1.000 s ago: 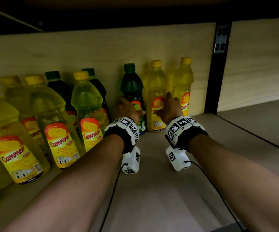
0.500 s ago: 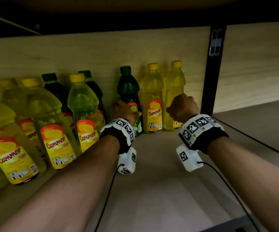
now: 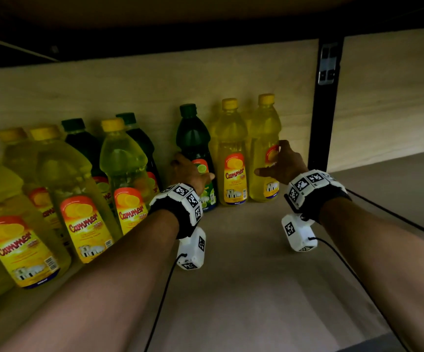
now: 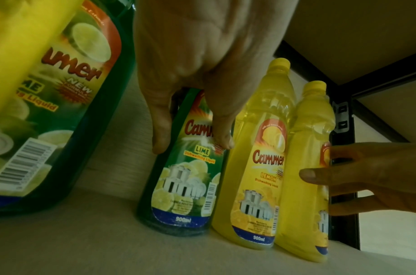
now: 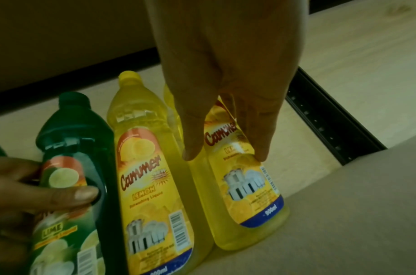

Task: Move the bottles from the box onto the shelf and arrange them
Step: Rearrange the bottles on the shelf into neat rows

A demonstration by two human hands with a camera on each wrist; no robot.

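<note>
Bare forearms wore black wristbands clad in white marker-printed blocks, each with a white camera unit trailing a black cable.

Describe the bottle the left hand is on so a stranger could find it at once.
Start at the black shelf upright on the back wall and count bottles leftward along the wall: two yellow lemon bottles, then the green lime bottle gripped by the left hand. It alone in that trio has a dark green body and cap.
</note>
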